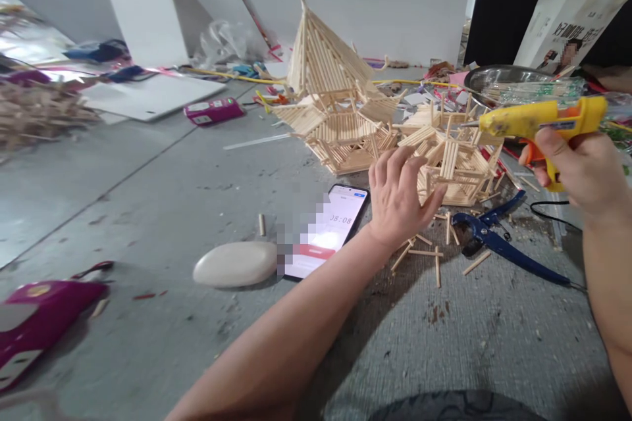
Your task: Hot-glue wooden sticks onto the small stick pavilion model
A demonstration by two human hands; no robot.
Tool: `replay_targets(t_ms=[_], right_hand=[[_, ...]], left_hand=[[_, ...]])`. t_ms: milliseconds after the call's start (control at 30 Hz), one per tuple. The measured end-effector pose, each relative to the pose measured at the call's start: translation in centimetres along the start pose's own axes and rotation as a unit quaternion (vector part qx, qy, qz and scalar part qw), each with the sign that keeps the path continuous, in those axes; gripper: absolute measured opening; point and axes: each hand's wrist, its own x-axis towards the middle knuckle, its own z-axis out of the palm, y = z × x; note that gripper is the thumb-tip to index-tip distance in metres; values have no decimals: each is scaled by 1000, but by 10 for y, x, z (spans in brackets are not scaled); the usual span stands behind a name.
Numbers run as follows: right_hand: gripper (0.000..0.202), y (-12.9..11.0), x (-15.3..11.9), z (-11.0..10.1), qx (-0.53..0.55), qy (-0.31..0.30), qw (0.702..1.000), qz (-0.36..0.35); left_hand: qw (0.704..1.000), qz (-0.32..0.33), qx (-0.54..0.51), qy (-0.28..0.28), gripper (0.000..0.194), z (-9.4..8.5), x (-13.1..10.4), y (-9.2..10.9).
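Note:
In my right hand is a yellow hot glue gun with an orange trigger, its nozzle pointing left above a small wooden stick structure. My left hand reaches to the left side of that structure, thumb apart and fingers bent. Nothing shows in its grasp, and I cannot tell whether the fingertips touch the sticks. Behind it rises a taller pagoda-like stick model with a pointed roof. Loose short sticks lie below my left hand, beside blue-handled cutters.
A lit phone leans by a whitish oval object. Purple devices lie on the grey floor. White boards, a metal bowl, a paper bag and a stick pile stand farther back.

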Motion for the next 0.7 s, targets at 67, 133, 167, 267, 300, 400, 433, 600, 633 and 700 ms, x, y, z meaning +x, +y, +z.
replay_targets(t_ms=[67, 133, 167, 267, 300, 400, 433, 600, 633, 700], right_hand=[[30, 3, 2, 2, 133, -7, 991, 22], [35, 7, 4, 5, 213, -13, 975, 55], [37, 9, 5, 6, 244, -17, 967, 70], [35, 14, 6, 10, 306, -30, 946, 101], [34, 16, 6, 12, 319, -34, 941, 107], [34, 18, 4, 16, 333, -41, 934, 121], [33, 18, 3, 18, 333, -36, 935, 119], [29, 20, 1, 25, 344, -15, 931, 123], [29, 22, 1, 27, 349, -21, 928, 130], [31, 27, 1, 29, 358, -33, 922, 142]], left_hand=[[1000, -8, -17, -7, 28, -3, -2, 0], [998, -32, -17, -57, 25, -6, -1, 2], [994, -50, -7, -98, 29, -7, -1, 2], [963, -101, 44, -248, 36, -9, 4, 3], [949, -106, 56, -291, 35, -9, 5, 3], [925, -100, 68, -361, 31, -9, 8, 3], [923, -100, 69, -366, 30, -8, 8, 3], [924, -112, 64, -360, 27, 0, 2, -1], [922, -112, 60, -366, 26, 3, 1, -2], [920, -108, 46, -375, 21, 8, -1, -5]])
